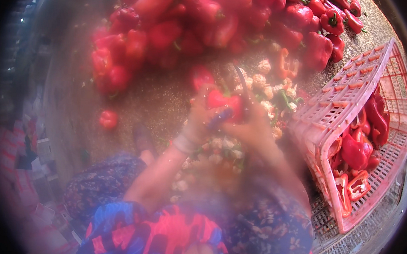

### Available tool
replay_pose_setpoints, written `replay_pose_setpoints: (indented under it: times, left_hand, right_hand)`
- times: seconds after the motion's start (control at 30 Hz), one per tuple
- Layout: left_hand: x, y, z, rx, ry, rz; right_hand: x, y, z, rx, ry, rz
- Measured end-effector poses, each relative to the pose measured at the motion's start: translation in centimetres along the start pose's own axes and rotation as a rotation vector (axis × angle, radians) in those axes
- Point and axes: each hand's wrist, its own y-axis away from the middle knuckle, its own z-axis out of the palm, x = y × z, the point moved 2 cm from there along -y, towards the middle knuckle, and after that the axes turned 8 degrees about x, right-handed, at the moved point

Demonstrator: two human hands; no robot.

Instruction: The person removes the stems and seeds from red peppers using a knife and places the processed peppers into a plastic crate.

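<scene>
Haze blurs the middle of the head view. My left hand (198, 118) holds a red bell pepper (228, 102) by its left side, stem end up. At the pepper's right side is my right hand (255, 125), with a knife (241, 77) whose curved blade points up and away from me. Something blue lies across the fingers at the pepper's lower edge; what it is I cannot tell. Another red pepper (202, 77) rests just beyond my left hand. Pale pepper cores (259, 80) and green stems lie on the ground beyond and below my hands.
A large heap of red bell peppers (196, 20) spreads across the far side. One small pepper (108, 119) lies apart at the left. On the right a pink plastic crate (335, 111) lies on its side, with cut red peppers (355, 151) inside. Boxes (44, 149) stand at far left.
</scene>
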Motion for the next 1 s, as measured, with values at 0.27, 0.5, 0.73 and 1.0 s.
replay_pose_setpoints:
  times: [0.27, 0.5, 0.73, 1.0]
  left_hand:
    - [-3.3, -1.0, -2.0, -0.135, -0.25, 0.156]
    - [-7.0, -3.1, -7.1, -0.067, 0.305, -0.417]
    - [-3.0, -1.8, -6.6, -0.312, -0.216, -0.141]
    - [-2.1, 0.2, -2.4, -0.402, 0.258, -0.309]
  right_hand:
    - [1.7, 0.6, -1.6, -0.024, -0.518, 0.413]
    - [1.6, 1.0, -2.8, -0.216, -0.98, 0.45]
    - [-3.5, -0.3, -5.2, -0.244, -1.287, -0.061]
    - [-1.2, -0.2, 0.3, -0.149, 0.515, -0.439]
